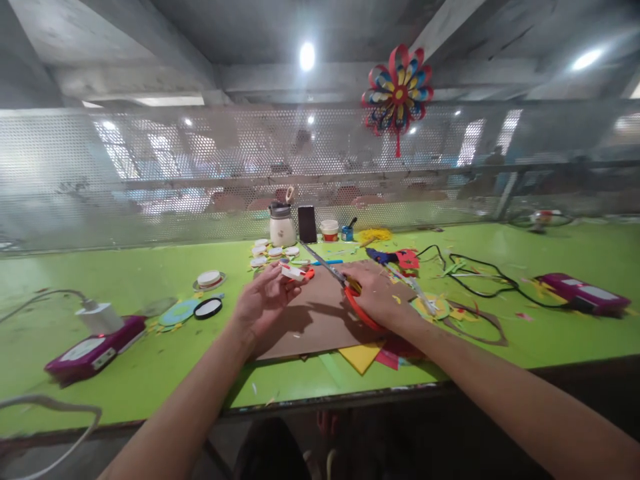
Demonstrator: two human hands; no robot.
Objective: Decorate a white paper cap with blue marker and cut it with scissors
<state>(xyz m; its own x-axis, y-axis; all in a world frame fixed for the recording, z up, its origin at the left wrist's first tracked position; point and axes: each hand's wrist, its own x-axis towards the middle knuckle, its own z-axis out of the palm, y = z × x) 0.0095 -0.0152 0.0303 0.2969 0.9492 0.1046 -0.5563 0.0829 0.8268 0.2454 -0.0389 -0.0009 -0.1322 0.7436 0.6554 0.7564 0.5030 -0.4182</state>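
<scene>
In the head view my left hand (263,297) pinches a small white piece with red on it (293,272), above a brown cardboard sheet (295,333). An orange-red bit shows at the piece's right end. My right hand (377,293) is wrapped round the handles of a pair of scissors (356,310). Their long blades point up and to the left, apart from the white piece. Whether the blades are spread is hard to make out. A blue pen (327,262) lies just beyond the cardboard, and yellow sheets (363,357) stick out beneath its front edge.
White discs with yellow petals (275,252) lie near a jug (283,225) and a phone (307,224). A glue gun (383,256) and black cable (480,277) are on the right. Purple power strips (95,347) sit at both sides. A paper flower (399,93) hangs above.
</scene>
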